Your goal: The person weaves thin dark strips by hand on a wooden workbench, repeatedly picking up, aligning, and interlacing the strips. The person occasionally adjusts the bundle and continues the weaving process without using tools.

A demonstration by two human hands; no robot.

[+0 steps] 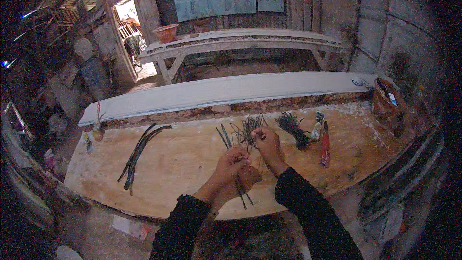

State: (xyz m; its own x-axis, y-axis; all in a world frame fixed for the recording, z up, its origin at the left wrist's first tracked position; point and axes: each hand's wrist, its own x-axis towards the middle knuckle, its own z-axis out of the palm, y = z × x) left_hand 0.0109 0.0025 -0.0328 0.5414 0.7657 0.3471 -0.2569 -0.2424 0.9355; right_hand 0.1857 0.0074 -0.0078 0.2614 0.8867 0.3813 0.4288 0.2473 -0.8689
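A: What have the hands got?

B: The left hand (234,164) is closed around a thin dark strip (242,193) whose end pokes out below it. The right hand (266,143), just beyond, pinches strands (245,130) of the same stuff that fan out past the fingers. Both sit above the middle of the worktop (192,163).

A: How do they do this part well?

B: I'd say keep the left grip firm and low, and let the right fingertips feed one strand at a time, so nothing tangles.

A: And the arms?

B: Both come in from below in dark sleeves, converging, with wrists bent and the hands nearly touching.

A: Further out?

B: Long dark strips (139,154) lie to the left, a bundle (292,127) and a red tool (326,147) to the right, and a white plank (216,91) runs behind.
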